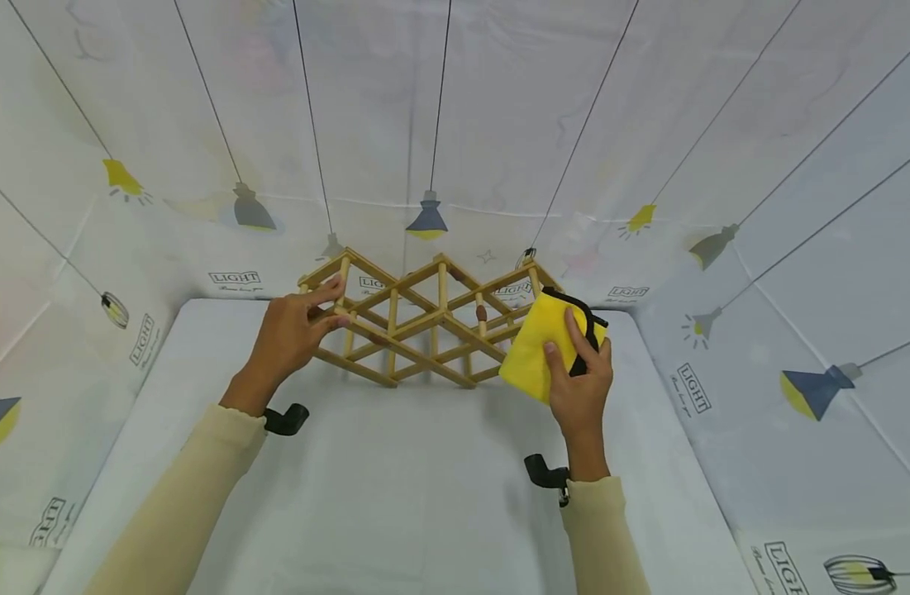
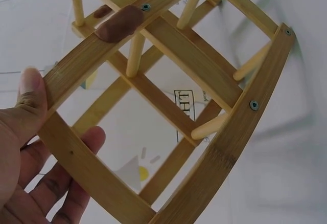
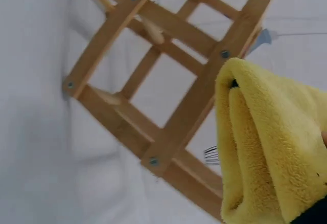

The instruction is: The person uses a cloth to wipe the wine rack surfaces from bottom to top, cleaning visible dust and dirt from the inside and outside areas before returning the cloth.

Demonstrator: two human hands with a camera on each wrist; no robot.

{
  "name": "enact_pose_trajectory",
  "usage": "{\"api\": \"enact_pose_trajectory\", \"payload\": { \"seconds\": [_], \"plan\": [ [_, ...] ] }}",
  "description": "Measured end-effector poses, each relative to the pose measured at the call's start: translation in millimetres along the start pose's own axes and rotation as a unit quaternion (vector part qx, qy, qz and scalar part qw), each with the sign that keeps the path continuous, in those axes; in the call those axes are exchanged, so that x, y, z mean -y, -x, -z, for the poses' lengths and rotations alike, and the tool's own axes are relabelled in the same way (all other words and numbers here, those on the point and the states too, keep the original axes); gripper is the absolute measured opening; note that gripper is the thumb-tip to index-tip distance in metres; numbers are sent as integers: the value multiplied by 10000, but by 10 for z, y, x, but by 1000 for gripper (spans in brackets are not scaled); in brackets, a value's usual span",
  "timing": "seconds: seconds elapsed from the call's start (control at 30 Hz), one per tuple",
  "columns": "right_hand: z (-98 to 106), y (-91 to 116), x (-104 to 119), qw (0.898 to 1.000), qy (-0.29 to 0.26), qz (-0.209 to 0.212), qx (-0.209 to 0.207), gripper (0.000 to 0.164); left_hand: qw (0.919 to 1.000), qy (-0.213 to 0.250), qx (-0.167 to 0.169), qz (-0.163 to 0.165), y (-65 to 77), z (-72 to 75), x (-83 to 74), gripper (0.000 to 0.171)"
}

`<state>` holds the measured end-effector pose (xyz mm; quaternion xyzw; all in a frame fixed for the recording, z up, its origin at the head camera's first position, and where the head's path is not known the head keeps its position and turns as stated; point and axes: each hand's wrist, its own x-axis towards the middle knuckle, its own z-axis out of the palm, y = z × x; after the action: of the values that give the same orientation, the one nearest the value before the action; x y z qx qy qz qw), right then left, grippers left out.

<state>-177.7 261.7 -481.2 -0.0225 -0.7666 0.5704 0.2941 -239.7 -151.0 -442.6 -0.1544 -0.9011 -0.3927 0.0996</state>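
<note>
A lattice rack of crossed wooden slats and round dowels (image 1: 443, 316) is at the far side of the white table. My left hand (image 1: 294, 326) grips its left end, thumb on one slat and fingers behind, as the left wrist view shows. A brown patch (image 2: 120, 23) marks a slat near a screw, and another brown spot (image 1: 481, 314) sits on a dowel. My right hand (image 1: 583, 384) holds a folded yellow cloth (image 1: 532, 343) with black edging, at the rack's right end. In the right wrist view, the plush cloth (image 3: 276, 132) overlaps a slat.
The white tabletop (image 1: 380, 496) stretches toward me. Behind it and at both sides stand pale wall sheets (image 1: 484, 124) printed with hanging lamps and the word LIGHT. A black wrist mount (image 1: 286, 419) is on the left wrist, and a similar mount (image 1: 545, 472) on the right.
</note>
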Motion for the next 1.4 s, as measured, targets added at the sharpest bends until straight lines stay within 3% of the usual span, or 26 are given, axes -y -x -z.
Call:
{"api": "enact_pose_trajectory", "payload": {
  "seconds": [0.13, 0.33, 0.47, 0.53, 0.7, 0.83, 1.0, 1.17, 1.3, 1.4],
  "plan": [
    [33, 53, -199, 9990, 213, -113, -382, 58, 10000, 5, -1, -57, -8, 6, -10, 59],
    [156, 178, -444, 9882, 832, -790, -1013, 61, 10000, -46, 11, -2, -5, 9, -7, 60],
    [239, 267, -446, 9845, 831, -979, -1190, 63, 10000, -78, 21, 41, -2, 19, -6, 60],
    [244, 290, -348, 9885, 589, -729, -1184, 62, 10000, -58, 36, 48, -8, 31, -18, 60],
    [112, 216, -4, 9957, -117, 358, -841, 59, 10000, -8, 39, 10, -13, 40, -30, 60],
    [-42, 85, 58, 9955, -128, 554, -759, 59, 10000, -36, 32, -10, -1, 30, -20, 60],
    [-64, 30, -138, 9953, 59, 170, -956, 58, 9999, -65, 102, 48, 12, 12, -8, 61],
    [82, 89, -387, 9916, 428, -294, -1181, 56, 9999, -81, 61, 35, 13, 20, -9, 61],
    [249, 155, -622, 9788, 1063, -915, -1494, 56, 10000, -55, 10, 4, 12, 18, -12, 60],
    [314, 225, -631, 9673, 1387, -1212, -1745, 57, 10000, -52, -10, -4, 15, 11, -6, 59]
  ]
}}
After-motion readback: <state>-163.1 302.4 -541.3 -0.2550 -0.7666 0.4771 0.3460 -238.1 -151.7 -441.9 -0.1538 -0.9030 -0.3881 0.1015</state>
